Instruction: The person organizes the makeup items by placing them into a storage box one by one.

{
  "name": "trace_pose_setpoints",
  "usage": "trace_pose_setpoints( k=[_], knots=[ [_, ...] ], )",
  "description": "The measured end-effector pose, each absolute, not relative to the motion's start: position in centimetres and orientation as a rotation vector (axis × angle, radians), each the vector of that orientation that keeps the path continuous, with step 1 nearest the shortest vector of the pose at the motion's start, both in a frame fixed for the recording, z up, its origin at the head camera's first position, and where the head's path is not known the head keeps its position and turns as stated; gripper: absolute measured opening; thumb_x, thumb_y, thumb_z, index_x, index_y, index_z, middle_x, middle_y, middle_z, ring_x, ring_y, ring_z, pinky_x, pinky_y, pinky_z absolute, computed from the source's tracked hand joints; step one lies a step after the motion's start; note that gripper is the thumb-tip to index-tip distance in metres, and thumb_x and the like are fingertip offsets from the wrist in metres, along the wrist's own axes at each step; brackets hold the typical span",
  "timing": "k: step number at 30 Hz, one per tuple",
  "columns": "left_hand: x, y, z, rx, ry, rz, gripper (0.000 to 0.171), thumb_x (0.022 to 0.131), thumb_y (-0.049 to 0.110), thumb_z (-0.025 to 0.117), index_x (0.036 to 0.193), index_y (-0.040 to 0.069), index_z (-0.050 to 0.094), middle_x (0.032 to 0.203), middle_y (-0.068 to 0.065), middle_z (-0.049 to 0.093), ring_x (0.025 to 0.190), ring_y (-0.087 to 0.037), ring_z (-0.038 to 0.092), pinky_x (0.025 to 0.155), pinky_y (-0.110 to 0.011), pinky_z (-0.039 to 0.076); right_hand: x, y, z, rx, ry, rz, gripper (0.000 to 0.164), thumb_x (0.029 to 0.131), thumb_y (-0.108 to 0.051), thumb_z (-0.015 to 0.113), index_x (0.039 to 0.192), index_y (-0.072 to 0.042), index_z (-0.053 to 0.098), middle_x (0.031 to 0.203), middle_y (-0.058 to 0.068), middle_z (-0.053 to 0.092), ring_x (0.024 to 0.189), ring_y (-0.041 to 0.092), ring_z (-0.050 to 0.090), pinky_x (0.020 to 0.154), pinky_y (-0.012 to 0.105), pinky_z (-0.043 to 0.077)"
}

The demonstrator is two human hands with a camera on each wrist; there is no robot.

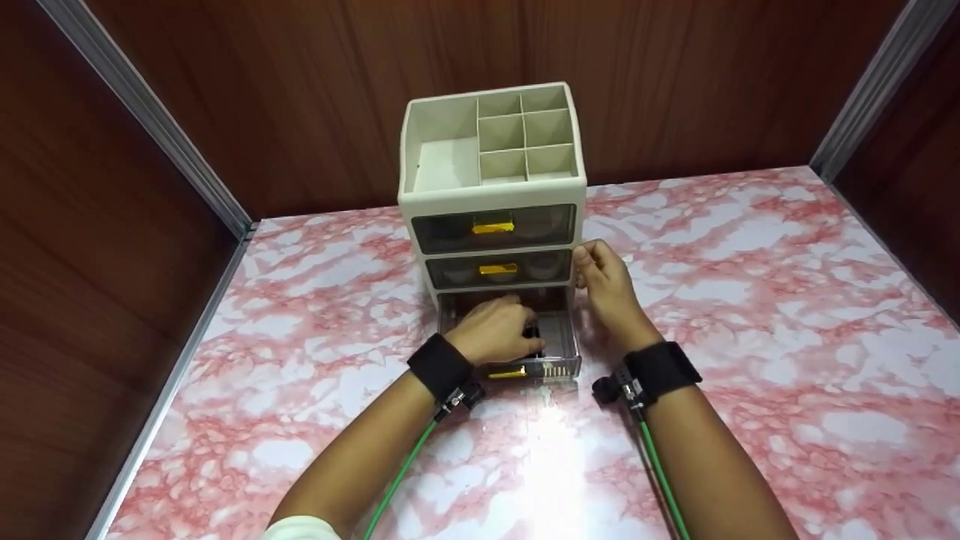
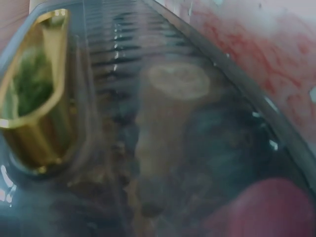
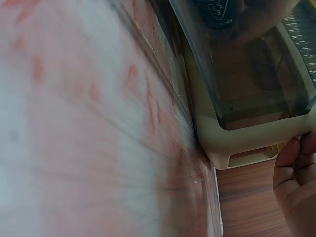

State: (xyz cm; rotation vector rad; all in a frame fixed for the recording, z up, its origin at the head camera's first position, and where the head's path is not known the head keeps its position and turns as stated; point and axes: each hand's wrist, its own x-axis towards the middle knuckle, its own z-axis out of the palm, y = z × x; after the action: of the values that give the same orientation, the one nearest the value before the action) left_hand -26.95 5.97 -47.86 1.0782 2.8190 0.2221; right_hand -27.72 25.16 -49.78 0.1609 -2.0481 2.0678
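Observation:
A cream drawer organizer [image 1: 491, 196] stands on the table, its lowest clear drawer [image 1: 570, 366] pulled out. My left hand [image 1: 491, 330] reaches down into that drawer and grips a small black object [image 1: 532, 330] between thumb and fingers. White print shows on the black object [image 3: 217, 14] through the drawer wall in the right wrist view; the hand hides most of it. With curled fingers, my right hand [image 1: 607, 281] holds the organizer's right side edge beside the middle drawer. In the left wrist view, the drawer's gold handle [image 2: 42, 143] is close, with a blurred fingertip [image 2: 271, 210] behind the clear front.
Two upper drawers with gold handles [image 1: 493, 226] are closed. The organizer's top has one large compartment [image 1: 446, 161] and several small ones. Brown wood-grain panels [image 1: 315, 97] stand behind and at both sides of the pink marbled table [image 1: 750, 300]. Green cables [image 1: 401, 476] trail from both wrists.

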Motion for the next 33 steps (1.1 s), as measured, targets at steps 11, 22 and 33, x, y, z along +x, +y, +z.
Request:
trace_pose_setpoints(
  k=[11,22,33],
  knots=[
    [-26.4,4.9,-47.7,1.097,2.835,0.321,0.057,0.081,0.048,0.057,0.124,0.010,0.053,0.115,-0.009,0.052,0.100,-0.021,0.050,0.086,-0.035,0.041,-27.6,24.9,-50.0,0.195,-2.024,2.072,0.039,0.089,-0.043,0.047,0.096,-0.004,0.049,0.081,0.012,0.046,0.077,0.032,0.040,0.064,0.033,0.038],
    [-25.0,0.2,-47.1,1.536,3.037,0.801,0.020,0.083,0.026,0.060,0.099,0.013,0.063,0.084,0.004,0.053,0.075,-0.008,0.047,0.063,-0.023,0.042,-26.5,25.6,-47.7,0.138,-2.064,2.065,0.038,0.087,-0.040,0.050,0.097,-0.003,0.052,0.089,0.013,0.050,0.078,0.026,0.044,0.067,0.032,0.040],
    [-23.4,-6.8,-49.0,1.388,3.170,0.885,0.038,0.077,0.046,0.065,0.095,0.013,0.055,0.080,0.005,0.049,0.070,-0.007,0.043,0.058,-0.023,0.039,-25.1,26.9,-46.9,0.208,-2.366,1.582,0.041,0.091,-0.040,0.046,0.118,-0.009,0.051,0.112,0.010,0.054,0.082,0.026,0.056,0.072,0.036,0.045]
  ],
)
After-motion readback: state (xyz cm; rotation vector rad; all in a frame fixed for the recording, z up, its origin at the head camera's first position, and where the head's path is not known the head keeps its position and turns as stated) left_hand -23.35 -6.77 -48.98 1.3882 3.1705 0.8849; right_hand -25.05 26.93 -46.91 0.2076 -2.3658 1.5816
